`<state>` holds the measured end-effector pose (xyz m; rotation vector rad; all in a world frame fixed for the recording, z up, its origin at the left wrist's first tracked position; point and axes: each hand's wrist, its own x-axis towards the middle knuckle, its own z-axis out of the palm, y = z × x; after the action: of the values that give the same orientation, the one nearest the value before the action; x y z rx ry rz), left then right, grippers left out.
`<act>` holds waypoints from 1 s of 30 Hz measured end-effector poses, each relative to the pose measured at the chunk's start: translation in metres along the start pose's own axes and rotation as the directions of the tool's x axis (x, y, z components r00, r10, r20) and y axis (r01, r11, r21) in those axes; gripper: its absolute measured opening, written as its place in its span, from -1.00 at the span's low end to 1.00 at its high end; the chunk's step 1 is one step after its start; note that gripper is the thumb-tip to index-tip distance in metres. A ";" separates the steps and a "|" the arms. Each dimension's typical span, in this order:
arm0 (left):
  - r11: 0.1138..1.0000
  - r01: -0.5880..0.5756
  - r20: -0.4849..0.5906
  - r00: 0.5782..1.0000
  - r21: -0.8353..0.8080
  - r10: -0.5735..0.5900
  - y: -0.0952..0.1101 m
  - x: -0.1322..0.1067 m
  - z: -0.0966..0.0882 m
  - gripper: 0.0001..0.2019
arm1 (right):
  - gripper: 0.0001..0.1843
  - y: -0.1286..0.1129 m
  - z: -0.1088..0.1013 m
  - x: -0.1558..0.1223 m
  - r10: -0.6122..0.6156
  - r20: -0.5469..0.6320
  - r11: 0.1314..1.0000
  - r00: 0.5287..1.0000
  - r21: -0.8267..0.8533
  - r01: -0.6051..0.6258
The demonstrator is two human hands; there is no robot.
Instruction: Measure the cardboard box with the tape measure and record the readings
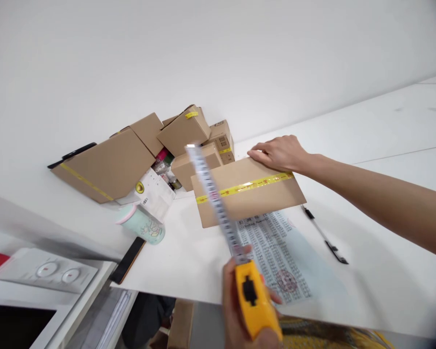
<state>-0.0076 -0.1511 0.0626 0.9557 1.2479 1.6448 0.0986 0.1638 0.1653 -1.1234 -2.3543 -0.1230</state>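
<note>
My left hand (234,300) is wrapped round a yellow tape measure (256,300) at the bottom middle. Its silver blade (214,196) is pulled out up and to the left, blurred, and passes in front of the left part of a cardboard box (250,206). That box has yellow printed tape across its face, and it stands on the white table. My right hand (279,151) grips its top edge near the right end; some fingertips are hidden behind it. Below the box lies a printed sheet (287,271) with a round stamp.
A pen (325,235) lies to the right of the sheet. More cardboard boxes (109,162) are piled against the wall at left. A mint-green cup (141,224) stands near the table's left edge, beside a dark flat object (129,259). A white microwave (39,286) sits lower left.
</note>
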 end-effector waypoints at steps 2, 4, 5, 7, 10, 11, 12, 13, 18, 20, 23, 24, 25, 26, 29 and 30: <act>0.984 -0.139 -0.142 0.978 0.110 0.154 0.017 0.000 -0.019 -0.07 | -0.35 -0.003 -0.005 -0.013 0.043 0.049 0.997 0.998 0.066 -0.046; 0.963 -0.190 -0.262 0.936 0.192 0.236 0.029 0.007 -0.035 -0.21 | -0.35 -0.007 -0.009 -0.028 0.038 0.038 0.991 0.999 0.127 -0.042; 0.962 -0.181 -0.298 0.925 0.206 0.238 0.032 0.012 -0.041 -0.30 | -0.36 -0.009 -0.009 -0.037 0.026 0.014 0.988 1.000 0.149 -0.028; 0.977 -0.127 -0.319 0.931 0.174 0.178 0.031 0.023 -0.049 -0.40 | -0.39 -0.013 -0.007 -0.055 -0.004 -0.056 0.984 0.998 0.178 0.014; 0.991 -0.076 -0.323 0.940 0.107 0.107 0.017 0.033 -0.052 -0.40 | -0.42 -0.015 0.003 -0.080 -0.042 -0.170 0.975 0.984 0.209 0.077; 0.992 -0.076 -0.329 0.939 0.101 0.105 0.012 0.034 -0.051 -0.38 | -0.44 -0.015 0.008 -0.088 -0.049 -0.204 0.971 0.978 0.221 0.095; 0.991 -0.085 -0.336 0.935 0.103 0.115 0.006 0.035 -0.051 -0.37 | -0.46 -0.015 0.013 -0.094 -0.055 -0.235 0.965 0.970 0.238 0.112; 0.989 -0.099 -0.341 0.931 0.110 0.131 0.002 0.037 -0.050 -0.35 | -0.49 -0.014 0.018 -0.099 -0.060 -0.261 0.957 0.964 0.259 0.130; 0.980 -0.114 -0.329 0.930 0.165 0.164 -0.012 0.048 -0.049 -0.31 | -0.55 -0.004 0.047 -0.105 -0.053 -0.357 0.921 0.933 0.344 0.184; 0.981 -0.084 -0.317 0.939 0.174 0.137 -0.013 0.055 -0.048 -0.34 | -0.56 0.000 0.061 -0.100 -0.057 -0.375 0.911 0.925 0.359 0.201; 0.977 -0.062 -0.318 0.940 0.205 0.126 -0.010 0.058 -0.046 -0.40 | -0.58 0.000 0.069 -0.092 -0.074 -0.383 0.897 0.921 0.378 0.230; 0.969 -0.071 -0.322 0.935 0.235 0.147 -0.007 0.055 -0.045 -0.40 | -0.59 -0.003 0.067 -0.091 -0.071 -0.382 0.893 0.921 0.387 0.230; 0.960 -0.088 -0.317 0.932 0.267 0.174 -0.004 0.049 -0.043 -0.38 | -0.59 -0.006 0.061 -0.093 -0.049 -0.376 0.888 0.925 0.407 0.213; 0.950 -0.107 -0.294 0.936 0.292 0.196 -0.001 0.041 -0.041 -0.35 | -0.60 -0.010 0.053 -0.096 0.002 -0.362 0.877 0.932 0.449 0.172; 0.952 -0.061 -0.132 0.986 0.299 0.104 0.005 0.012 -0.034 -0.21 | -0.53 -0.020 0.016 -0.115 0.239 -0.202 0.710 0.950 0.703 -0.029; 0.957 0.008 -0.066 0.998 0.290 0.012 0.004 0.002 -0.030 -0.20 | -0.47 -0.023 0.003 -0.123 0.265 -0.116 0.607 0.957 0.792 -0.071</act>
<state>-0.0370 -0.1596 0.0598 1.0838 1.5658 1.5319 0.1441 0.0637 0.1055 -0.8000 -1.7425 0.7573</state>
